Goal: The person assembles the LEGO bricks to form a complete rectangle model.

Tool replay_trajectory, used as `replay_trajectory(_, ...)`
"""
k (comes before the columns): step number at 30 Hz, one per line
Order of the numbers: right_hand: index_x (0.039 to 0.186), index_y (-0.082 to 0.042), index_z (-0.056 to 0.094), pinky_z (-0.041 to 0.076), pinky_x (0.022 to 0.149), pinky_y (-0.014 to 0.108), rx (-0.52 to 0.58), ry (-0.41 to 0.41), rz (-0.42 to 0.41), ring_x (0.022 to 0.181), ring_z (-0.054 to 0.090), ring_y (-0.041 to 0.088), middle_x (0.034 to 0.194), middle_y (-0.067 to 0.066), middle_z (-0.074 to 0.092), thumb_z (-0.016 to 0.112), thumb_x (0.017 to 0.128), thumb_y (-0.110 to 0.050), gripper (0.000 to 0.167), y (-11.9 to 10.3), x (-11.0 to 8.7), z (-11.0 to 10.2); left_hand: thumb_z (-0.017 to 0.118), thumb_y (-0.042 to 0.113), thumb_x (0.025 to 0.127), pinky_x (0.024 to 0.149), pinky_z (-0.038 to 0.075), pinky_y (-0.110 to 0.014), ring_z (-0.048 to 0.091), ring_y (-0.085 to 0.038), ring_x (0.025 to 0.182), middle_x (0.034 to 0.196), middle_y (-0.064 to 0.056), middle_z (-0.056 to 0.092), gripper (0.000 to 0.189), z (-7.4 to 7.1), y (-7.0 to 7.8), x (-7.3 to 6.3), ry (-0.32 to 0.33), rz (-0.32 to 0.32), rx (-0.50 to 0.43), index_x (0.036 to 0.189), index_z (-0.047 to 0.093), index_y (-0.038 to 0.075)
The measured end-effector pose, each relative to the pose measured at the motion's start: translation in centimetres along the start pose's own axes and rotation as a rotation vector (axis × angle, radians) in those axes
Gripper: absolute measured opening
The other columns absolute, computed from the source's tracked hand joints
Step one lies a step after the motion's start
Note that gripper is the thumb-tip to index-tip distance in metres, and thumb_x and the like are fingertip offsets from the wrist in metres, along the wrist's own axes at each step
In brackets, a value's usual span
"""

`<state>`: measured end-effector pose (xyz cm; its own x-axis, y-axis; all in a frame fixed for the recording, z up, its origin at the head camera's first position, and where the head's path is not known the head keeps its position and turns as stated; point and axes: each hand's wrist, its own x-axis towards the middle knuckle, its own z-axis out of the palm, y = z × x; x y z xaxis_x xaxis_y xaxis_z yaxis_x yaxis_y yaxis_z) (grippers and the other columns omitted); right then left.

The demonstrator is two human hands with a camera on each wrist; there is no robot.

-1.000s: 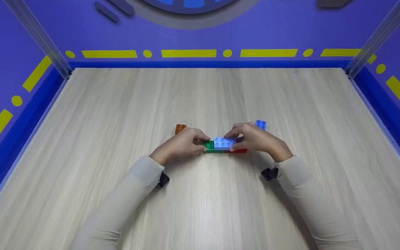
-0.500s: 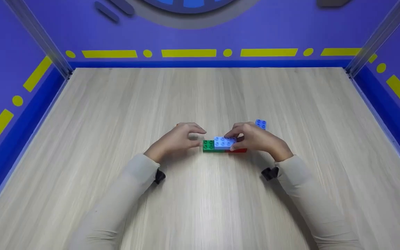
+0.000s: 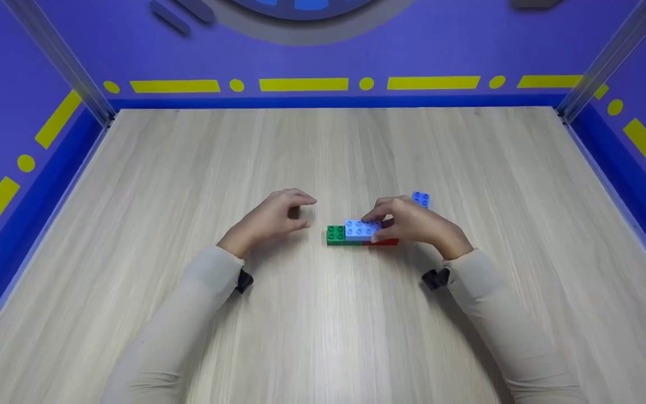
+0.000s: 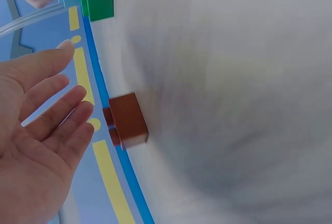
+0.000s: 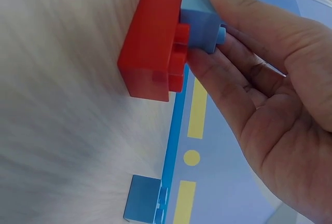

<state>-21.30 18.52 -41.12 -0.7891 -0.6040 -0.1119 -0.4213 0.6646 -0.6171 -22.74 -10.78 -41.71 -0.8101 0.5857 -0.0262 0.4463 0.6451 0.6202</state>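
Observation:
A light blue toy building brick (image 3: 355, 231) sits across the tops of a green brick (image 3: 335, 234) and a red brick (image 3: 386, 242) that lie end to end on the table. My right hand (image 3: 417, 222) pinches the light blue brick between thumb and fingers; in the right wrist view the studs of the red brick (image 5: 151, 45) show beside it. To the left of the stack, my left hand (image 3: 267, 221) holds nothing, its fingers and thumb apart. An orange-brown brick (image 4: 128, 119) stands near it in the left wrist view; in the head view that hand hides it.
A small blue brick (image 3: 421, 199) lies behind my right hand, partly covered by it. The wood-grain table (image 3: 323, 151) ends at purple-blue walls (image 3: 323, 62) with yellow marks at the back and sides.
My left hand has let go of the green brick and moved left and slightly back, now covering the orange-brown brick in the head view. The right hand has stayed on the light blue brick.

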Motion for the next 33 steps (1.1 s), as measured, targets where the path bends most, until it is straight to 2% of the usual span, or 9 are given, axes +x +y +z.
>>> replay_trajectory(4,0.114,-0.007,0.072,0.054,0.086,0.038,0.010,-0.001,-0.002,0.100,0.065,0.023,0.104,0.007,0.066,0.077,0.080,-0.010,0.034,0.0,0.0,0.0,0.069,0.012,0.088,0.107,0.039,-0.041,0.050,-0.027,0.125,0.133,-0.010,0.057,0.049,-0.4,-0.4,-0.1,0.007,-0.023,0.036,0.135,0.055,0.004)
replay_trajectory(12,0.114,-0.006,0.072,0.054,0.086,0.038,0.006,0.001,-0.015,0.099,0.065,0.023,0.104,0.007,0.067,0.077,0.080,-0.009,0.034,0.0,-0.1,-0.1,0.070,0.009,0.087,0.104,0.042,-0.041,0.051,-0.027,0.123,0.131,-0.012,0.058,0.051,-1.0,-1.4,-0.2,0.011,-0.043,0.045,0.135,0.054,0.001)
replay_trajectory(22,0.113,-0.006,0.072,0.055,0.085,0.037,0.001,0.001,-0.021,0.098,0.066,0.023,0.104,0.008,0.067,0.077,0.080,-0.009,0.035,0.0,0.0,-0.2,0.070,0.013,0.088,0.105,0.042,-0.040,0.052,-0.025,0.122,0.130,-0.010,0.057,0.053,-1.2,-2.0,0.0,-0.020,-0.154,0.064,0.137,0.053,0.005)
replay_trajectory(33,0.113,-0.007,0.072,0.054,0.086,0.038,0.005,-0.003,-0.015,0.099,0.065,0.022,0.103,0.007,0.067,0.078,0.079,-0.010,0.035,0.1,0.0,-0.1,0.070,0.012,0.087,0.099,0.045,-0.040,0.055,-0.027,0.113,0.120,-0.014,0.062,0.045,-0.8,-2.1,0.4,-0.023,-0.139,0.110,0.129,0.059,-0.001)
